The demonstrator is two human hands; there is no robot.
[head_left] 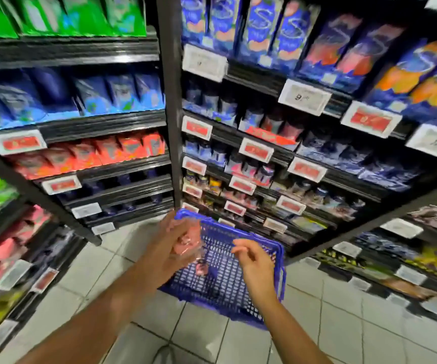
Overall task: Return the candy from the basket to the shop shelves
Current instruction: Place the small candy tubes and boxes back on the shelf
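A blue plastic basket stands on the tiled floor in front of the shelves. My left hand holds a pink candy packet above the basket's left side. Inside the basket lies another small pinkish packet; the picture is blurred. My right hand hovers over the basket's right half with fingers loosely curled and nothing in them.
Black shop shelves packed with green, blue and red candy bags rise at the left, and blue packs fill the right bay. Price tags line the shelf edges. A dark upright post divides the bays. Light floor tiles spread below.
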